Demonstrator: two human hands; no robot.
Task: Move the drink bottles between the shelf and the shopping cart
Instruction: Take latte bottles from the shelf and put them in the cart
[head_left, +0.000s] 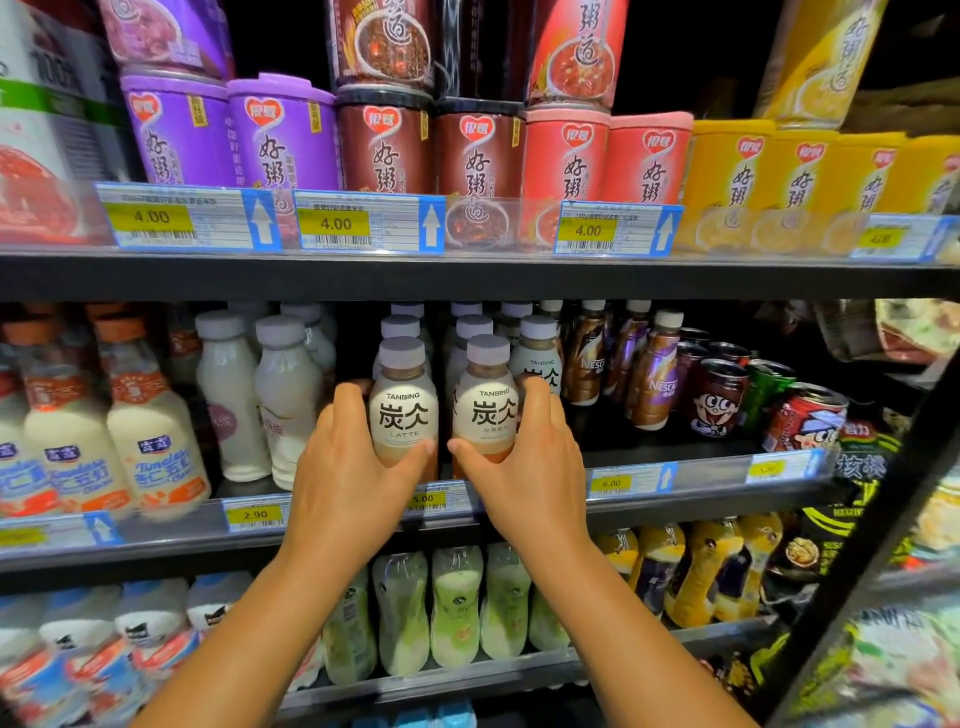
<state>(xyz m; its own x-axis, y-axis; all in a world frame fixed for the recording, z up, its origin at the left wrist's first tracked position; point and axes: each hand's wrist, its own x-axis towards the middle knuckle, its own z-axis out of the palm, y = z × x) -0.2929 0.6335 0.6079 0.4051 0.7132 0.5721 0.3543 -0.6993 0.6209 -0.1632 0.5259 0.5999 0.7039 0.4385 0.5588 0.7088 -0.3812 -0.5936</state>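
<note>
Both hands up at mid shelf (701, 499). L hand (353, 467) grips latte bottle (402, 410), fingers curled round its left side, thumb across the front low on the label. R hand (524, 462) grips 2nd bottle (485, 410) just beside it, thumb on front, fingers wrapped round the right side. Both bottles upright at front of shelf, same-brand bottles behind. Nescafe bottles (652, 374) and cans (719, 395) to the right. Cart not in view.

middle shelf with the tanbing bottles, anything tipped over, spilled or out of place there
Nothing stands out. The two front Tanbing bottles stand upright at the shelf edge, one gripped by the left hand, the other by the right hand. The neighbouring rows also stand upright; no spill shows.
</note>
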